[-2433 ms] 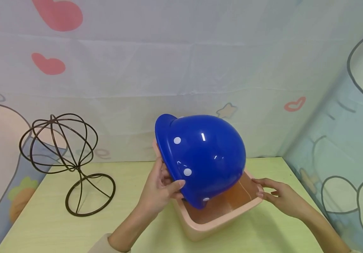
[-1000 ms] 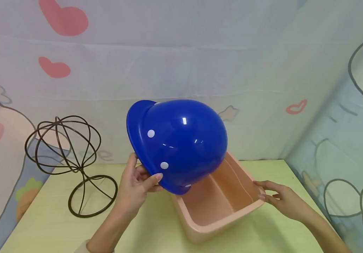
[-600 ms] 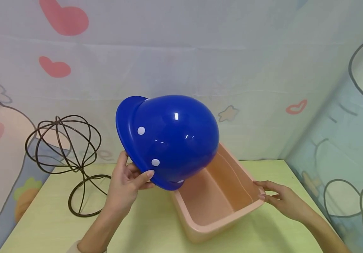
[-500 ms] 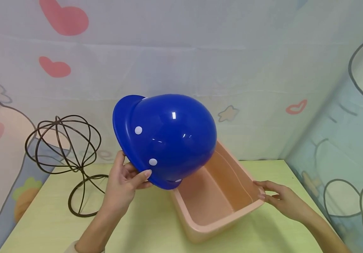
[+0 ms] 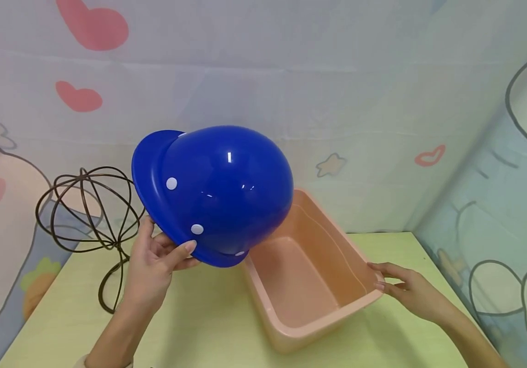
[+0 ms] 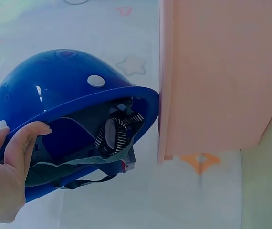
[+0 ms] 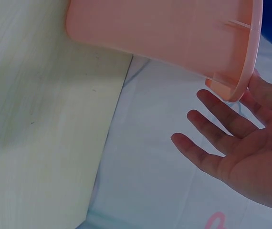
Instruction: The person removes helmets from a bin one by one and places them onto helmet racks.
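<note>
A glossy blue hard hat [image 5: 226, 184] with white round studs is held in the air by my left hand [image 5: 153, 266], thumb outside and fingers under the brim edge. The left wrist view shows the hat's inner straps [image 6: 78, 162] and a striped adjuster knob hanging inside. My right hand [image 5: 410, 291] pinches the near right corner of a pink plastic bin [image 5: 309, 327] between thumb and forefinger; in the right wrist view its other fingers [image 7: 212, 129] are spread loose. The hat's lower right side overlaps the bin's left rim in the head view.
A dark wire stand [image 5: 84, 204] with a round cage top and ring base stands at the left, partly hidden behind the hat and left hand. A pale wooden table [image 5: 208, 327] lies beneath, with printed cloth walls [image 5: 360, 92] behind and at the sides.
My left hand has carried the hard hat up and leftward, away from over the bin toward the wire stand. The bin's inside now shows more. My right hand has stayed on the bin's corner.
</note>
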The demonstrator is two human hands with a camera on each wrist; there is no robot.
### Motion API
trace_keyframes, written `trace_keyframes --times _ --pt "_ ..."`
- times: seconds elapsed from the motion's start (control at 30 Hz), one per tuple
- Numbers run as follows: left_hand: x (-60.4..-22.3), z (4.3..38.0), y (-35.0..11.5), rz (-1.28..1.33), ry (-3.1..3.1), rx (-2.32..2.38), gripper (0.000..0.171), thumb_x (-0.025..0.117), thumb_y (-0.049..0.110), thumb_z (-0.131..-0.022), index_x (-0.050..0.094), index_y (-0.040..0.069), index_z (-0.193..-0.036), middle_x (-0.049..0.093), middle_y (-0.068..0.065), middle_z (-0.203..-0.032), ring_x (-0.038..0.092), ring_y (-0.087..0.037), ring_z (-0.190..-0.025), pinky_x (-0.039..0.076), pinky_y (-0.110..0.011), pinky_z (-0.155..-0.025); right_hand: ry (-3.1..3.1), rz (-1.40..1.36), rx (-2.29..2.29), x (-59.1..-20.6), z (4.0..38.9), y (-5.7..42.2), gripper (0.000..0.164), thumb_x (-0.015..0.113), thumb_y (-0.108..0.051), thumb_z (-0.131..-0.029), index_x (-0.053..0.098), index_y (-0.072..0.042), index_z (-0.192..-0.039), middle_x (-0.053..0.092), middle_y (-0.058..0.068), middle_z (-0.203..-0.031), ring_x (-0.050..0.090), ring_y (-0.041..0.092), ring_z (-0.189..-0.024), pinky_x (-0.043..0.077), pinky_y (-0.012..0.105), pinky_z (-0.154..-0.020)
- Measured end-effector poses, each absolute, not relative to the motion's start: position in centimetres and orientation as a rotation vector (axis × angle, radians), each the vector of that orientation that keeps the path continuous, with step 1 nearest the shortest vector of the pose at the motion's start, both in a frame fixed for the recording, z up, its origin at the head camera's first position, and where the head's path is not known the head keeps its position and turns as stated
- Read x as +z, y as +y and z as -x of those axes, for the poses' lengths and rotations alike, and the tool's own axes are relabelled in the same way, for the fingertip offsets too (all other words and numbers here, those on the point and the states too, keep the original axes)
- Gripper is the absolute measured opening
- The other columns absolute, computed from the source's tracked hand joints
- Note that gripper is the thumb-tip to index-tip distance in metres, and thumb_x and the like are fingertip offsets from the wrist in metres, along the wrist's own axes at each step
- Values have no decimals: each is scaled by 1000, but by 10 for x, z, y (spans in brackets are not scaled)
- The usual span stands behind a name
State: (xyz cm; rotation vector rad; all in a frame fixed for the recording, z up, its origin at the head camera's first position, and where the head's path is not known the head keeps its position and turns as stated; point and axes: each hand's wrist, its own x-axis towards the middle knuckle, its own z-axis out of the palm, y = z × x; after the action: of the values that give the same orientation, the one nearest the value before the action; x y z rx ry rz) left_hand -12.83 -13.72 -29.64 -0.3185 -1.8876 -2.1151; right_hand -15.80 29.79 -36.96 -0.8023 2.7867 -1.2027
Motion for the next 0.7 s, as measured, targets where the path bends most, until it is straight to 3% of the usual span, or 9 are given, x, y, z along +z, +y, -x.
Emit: trace_keyframes --times 0.7 --pt "-298 123 -171 356 -1588 -2216 67 52 -21 -81 32 10 -137 63 -9 -106 66 -22 -84 56 -34 -59 2785 835 -1213 -371 159 297 37 60 -8 -88 53 6 -122 53 23 -121 50 -3 -103 54 24 -69"
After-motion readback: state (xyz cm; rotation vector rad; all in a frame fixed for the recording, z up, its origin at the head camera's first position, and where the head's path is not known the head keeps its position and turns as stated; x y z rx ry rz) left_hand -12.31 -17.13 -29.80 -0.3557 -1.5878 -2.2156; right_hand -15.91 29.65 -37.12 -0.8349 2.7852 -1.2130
